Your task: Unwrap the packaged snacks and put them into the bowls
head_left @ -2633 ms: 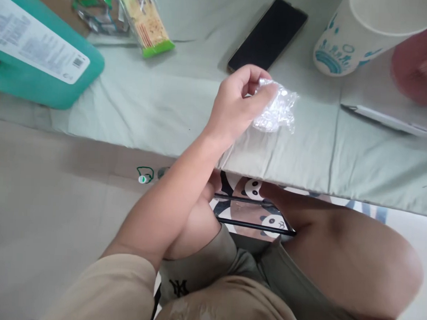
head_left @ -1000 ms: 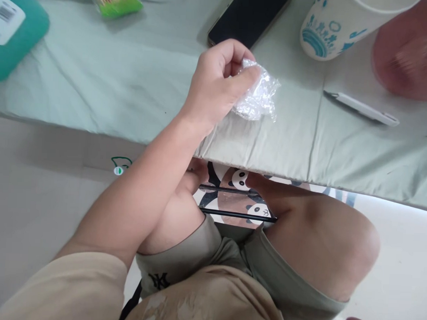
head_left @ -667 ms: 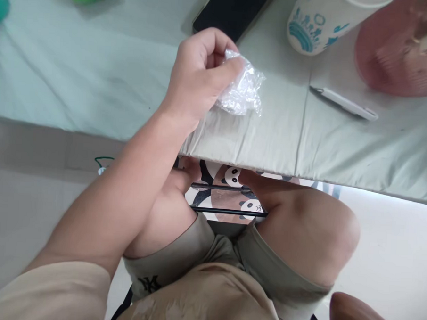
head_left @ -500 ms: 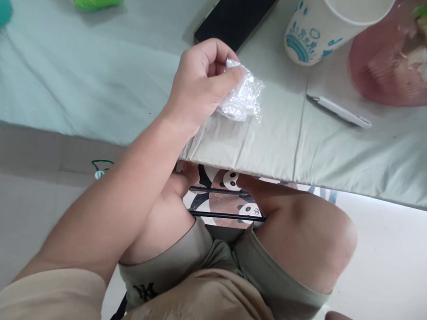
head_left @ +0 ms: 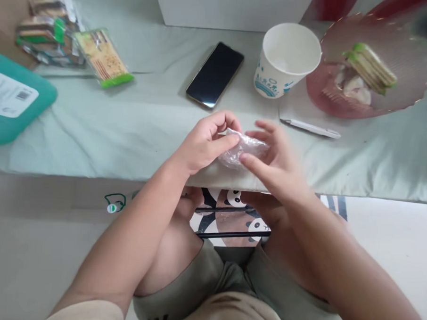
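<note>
My left hand (head_left: 211,140) pinches a crumpled clear plastic wrapper (head_left: 237,156) between thumb and fingers, close to the table's front edge. From the other side my right hand (head_left: 275,158) comes around the wrapper. Its fingers are spread apart, and its thumb tip overlaps the plastic; whether it presses on it I cannot tell. Whatever may be inside the wrapper cannot be made out. A dark-screened phone (head_left: 216,75) lies beyond my left hand. Past my right hand stands a white paper cup (head_left: 273,85) with blue print, and a white pen (head_left: 310,128) rests to its right.
A pink glass bowl (head_left: 389,104) holding packaged snacks stands at the right. At the left are a packet of crackers (head_left: 103,58), several wrapped snacks (head_left: 45,30) and a teal container (head_left: 29,83). A white box (head_left: 234,10) stands at the back of the cloth-covered table (head_left: 94,145).
My right hand has come up from the lower right to the wrapper. The left hand still holds it. The camera view has shifted, so more of the table's far side shows.
</note>
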{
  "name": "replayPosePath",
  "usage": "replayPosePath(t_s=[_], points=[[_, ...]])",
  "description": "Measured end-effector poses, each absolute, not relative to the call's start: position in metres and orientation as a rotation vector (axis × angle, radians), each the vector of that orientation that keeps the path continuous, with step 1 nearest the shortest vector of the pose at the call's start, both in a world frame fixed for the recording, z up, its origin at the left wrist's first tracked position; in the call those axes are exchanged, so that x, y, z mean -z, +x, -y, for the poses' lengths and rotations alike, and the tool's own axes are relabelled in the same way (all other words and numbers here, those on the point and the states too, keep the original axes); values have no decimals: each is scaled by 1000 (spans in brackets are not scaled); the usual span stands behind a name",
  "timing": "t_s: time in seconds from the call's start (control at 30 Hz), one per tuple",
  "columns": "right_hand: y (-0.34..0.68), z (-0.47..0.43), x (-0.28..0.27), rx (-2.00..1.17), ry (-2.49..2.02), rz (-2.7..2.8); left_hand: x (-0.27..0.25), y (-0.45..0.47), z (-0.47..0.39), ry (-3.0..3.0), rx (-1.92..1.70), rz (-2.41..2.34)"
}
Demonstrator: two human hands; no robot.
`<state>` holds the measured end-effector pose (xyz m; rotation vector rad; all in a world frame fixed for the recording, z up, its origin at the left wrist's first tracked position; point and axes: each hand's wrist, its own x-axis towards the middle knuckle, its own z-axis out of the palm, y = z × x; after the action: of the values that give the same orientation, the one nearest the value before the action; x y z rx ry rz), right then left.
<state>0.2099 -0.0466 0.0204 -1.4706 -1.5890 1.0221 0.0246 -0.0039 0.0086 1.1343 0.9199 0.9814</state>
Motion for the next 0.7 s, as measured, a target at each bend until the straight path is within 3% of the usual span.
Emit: replayPosePath(t_s=[0.1, 0.33, 0.57, 0.7], points=[[203, 41, -15, -1195, -1585, 1463, -8, 27, 3, 1125, -937, -928], [212, 53, -16, -1082, -1578, 1343, -6, 40, 1, 1169, -954, -978], [239, -16, -63, -175, -1701, 1640, -12, 28, -5, 1168, -1099, -1139], [240, -99, -90, 116, -1831, 2066, -16, 21, -16, 1088, -1166, -1126]])
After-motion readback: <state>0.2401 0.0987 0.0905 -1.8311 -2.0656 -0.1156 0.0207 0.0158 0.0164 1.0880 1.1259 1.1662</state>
